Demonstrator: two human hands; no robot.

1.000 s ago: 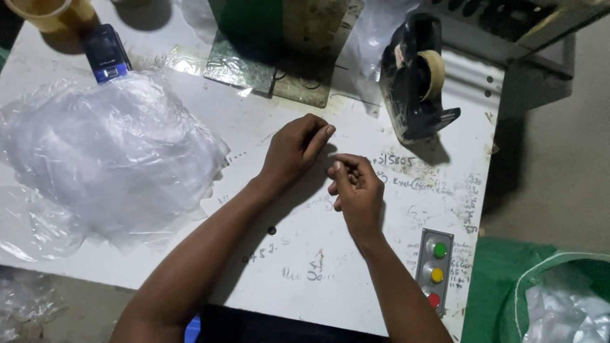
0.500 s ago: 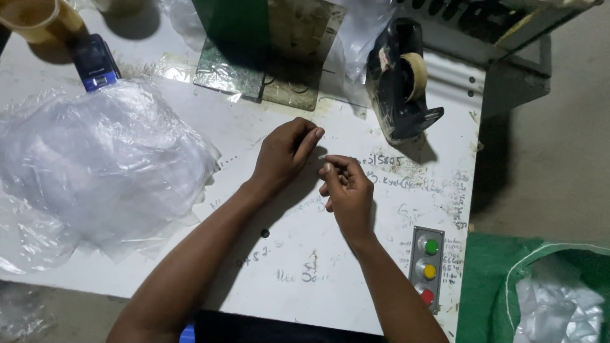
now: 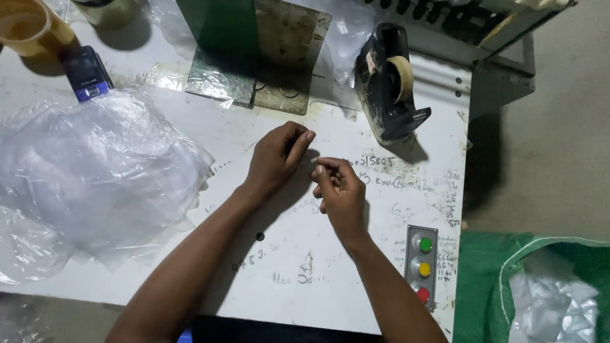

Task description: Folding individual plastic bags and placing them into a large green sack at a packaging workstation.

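Both hands sit mid-way on the white, scribbled-on worktable (image 3: 356,298), near each other but apart. Left hand (image 3: 276,159) lies knuckles up, fingers curled under and thumb tucked in, lightly clenched; nothing visible in it. Right hand (image 3: 340,190) is just right of it, fingertips (image 3: 321,170) pinched together, possibly on something tiny, too small to tell, so grip content unclear. Landmark: black desktop tape dispenser with a tan tape roll (image 3: 389,82), standing up and right of both hands, well apart from them. Left of the dispenser, a green-and-metal upright plate (image 3: 254,57). Far left of it, a heap of crumpled clear plastic bags (image 3: 95,178), plus a dark blue phone-like device (image 3: 86,73) and a tan paper cup (image 3: 28,28). Below the dispenser, at the table's right edge, a grey button box with green, yellow and red buttons (image 3: 421,267). Off the table, lower right, a green sack holding clear plastic (image 3: 540,286).
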